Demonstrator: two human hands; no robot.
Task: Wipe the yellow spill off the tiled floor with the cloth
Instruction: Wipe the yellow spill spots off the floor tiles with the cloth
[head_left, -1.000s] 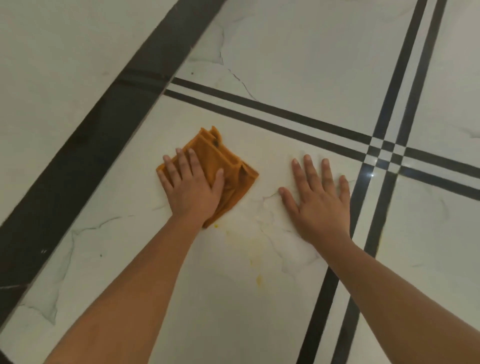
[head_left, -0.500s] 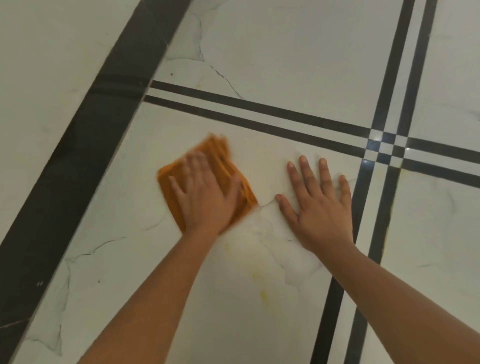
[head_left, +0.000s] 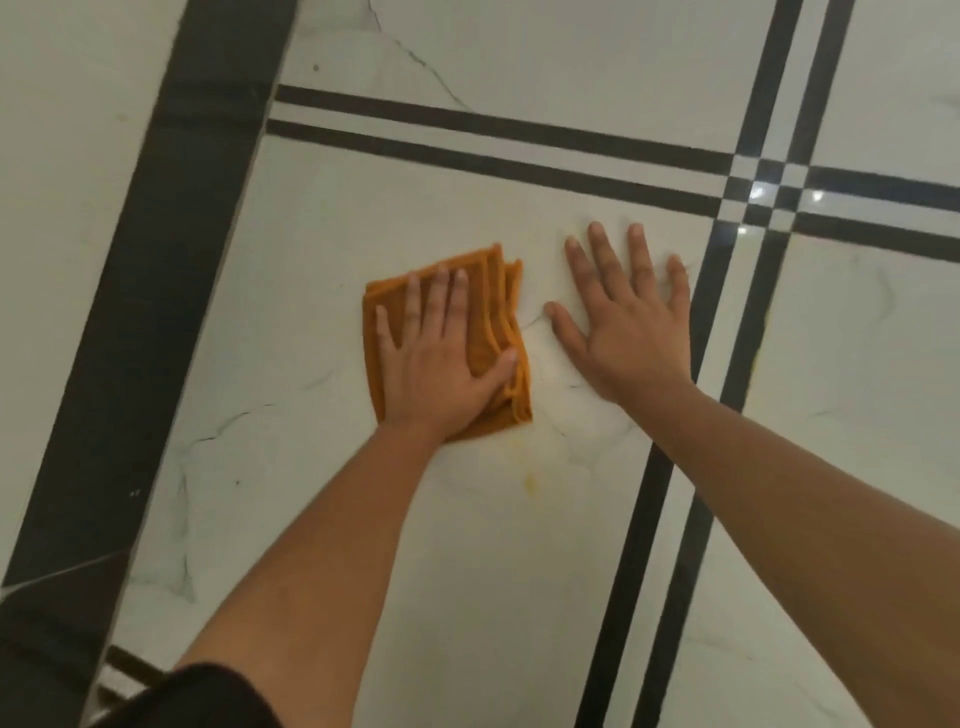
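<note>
The left hand (head_left: 441, 364) is pressing flat, fingers spread, on the folded orange cloth (head_left: 493, 306); the right hand (head_left: 628, 332) is bracing open-palmed on the white tiled floor (head_left: 467, 597). The faint yellow spill (head_left: 529, 483) is lying just nearside of the cloth, so dragging it back firmly is looking wisest

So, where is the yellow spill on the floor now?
In the head view, the yellow spill lies near the centre on the white tile, just below the cloth under the left hand, left of the black double stripe.

Left hand (head_left: 441, 364) flat on orange cloth (head_left: 496, 306)
</note>
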